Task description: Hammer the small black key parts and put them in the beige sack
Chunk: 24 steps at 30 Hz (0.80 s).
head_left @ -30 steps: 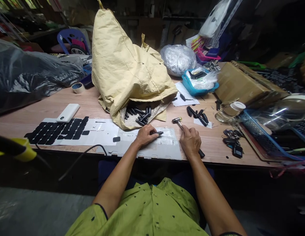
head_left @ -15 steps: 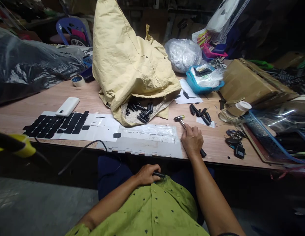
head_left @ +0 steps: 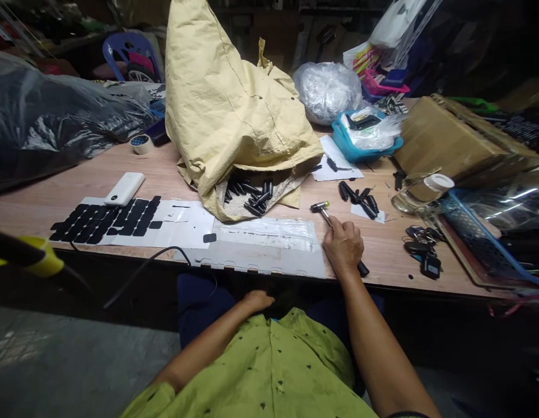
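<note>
My right hand (head_left: 344,247) is closed around the handle of a small hammer (head_left: 320,206), which lies low over the table's front edge, its yellow-tipped head pointing away from me. Below the table edge, over my lap, my left hand (head_left: 258,301) shows mostly its back; its fingers are hidden, and no object shows in it. In front lies a flat grey-white sheet (head_left: 263,259) along the edge. Several black tube-like pieces (head_left: 259,197) rest in the mouth of a large tan sack (head_left: 243,116). More black pieces (head_left: 360,199) lie on the table beyond the hammer.
At left, flat black tabs (head_left: 134,217) lie on white paper near a white power bank (head_left: 125,188) and a tape roll (head_left: 141,144). On the right are keys (head_left: 423,252), a lidded jar (head_left: 421,194), a blue basket (head_left: 482,232), a cardboard box (head_left: 452,139) and a teal basket (head_left: 350,148).
The black stick-like piece seen in my left hand is out of sight, and that hand has turned so its fingers no longer show. My right hand keeps its hold on the hammer.
</note>
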Each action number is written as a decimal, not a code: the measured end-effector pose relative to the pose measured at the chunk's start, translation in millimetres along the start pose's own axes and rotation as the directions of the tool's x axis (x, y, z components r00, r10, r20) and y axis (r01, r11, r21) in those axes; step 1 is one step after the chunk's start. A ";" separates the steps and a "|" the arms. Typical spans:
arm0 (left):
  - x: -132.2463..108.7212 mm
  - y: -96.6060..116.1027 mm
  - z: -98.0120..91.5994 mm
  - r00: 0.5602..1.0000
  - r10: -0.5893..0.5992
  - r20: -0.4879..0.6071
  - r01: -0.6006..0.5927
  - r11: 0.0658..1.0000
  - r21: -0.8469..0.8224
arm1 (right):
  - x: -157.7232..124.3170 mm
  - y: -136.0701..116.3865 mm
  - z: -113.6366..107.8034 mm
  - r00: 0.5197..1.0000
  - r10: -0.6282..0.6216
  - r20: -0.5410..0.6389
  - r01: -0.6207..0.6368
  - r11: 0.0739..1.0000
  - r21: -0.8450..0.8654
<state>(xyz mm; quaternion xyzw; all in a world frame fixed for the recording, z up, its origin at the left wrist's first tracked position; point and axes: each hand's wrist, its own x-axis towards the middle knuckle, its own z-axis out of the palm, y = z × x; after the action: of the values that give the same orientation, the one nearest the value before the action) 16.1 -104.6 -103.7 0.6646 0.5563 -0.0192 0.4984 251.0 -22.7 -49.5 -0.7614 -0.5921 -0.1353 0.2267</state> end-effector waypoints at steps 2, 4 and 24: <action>-18.6 12.3 -8.8 0.990 0.099 0.097 -0.100 0.995 -0.001 | -0.2 0.2 0.6 1.000 -0.008 -0.006 0.008 1.000 -0.002; -34.4 31.2 -25.8 0.939 0.297 0.173 -0.286 0.954 -0.086 | -0.2 0.6 1.2 1.000 -0.015 -0.004 0.015 1.000 -0.003; 61.2 63.2 -174.2 0.559 0.312 -0.768 -0.198 0.950 0.242 | 2.4 -8.0 3.1 1.000 -0.005 -0.008 0.005 1.000 -0.014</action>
<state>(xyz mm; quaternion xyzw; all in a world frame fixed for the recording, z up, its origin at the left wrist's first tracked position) -4.8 65.9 -11.2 0.7062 0.6150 0.3167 0.1508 243.8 -17.5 -49.6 -0.7609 -0.5922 -0.1430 0.2234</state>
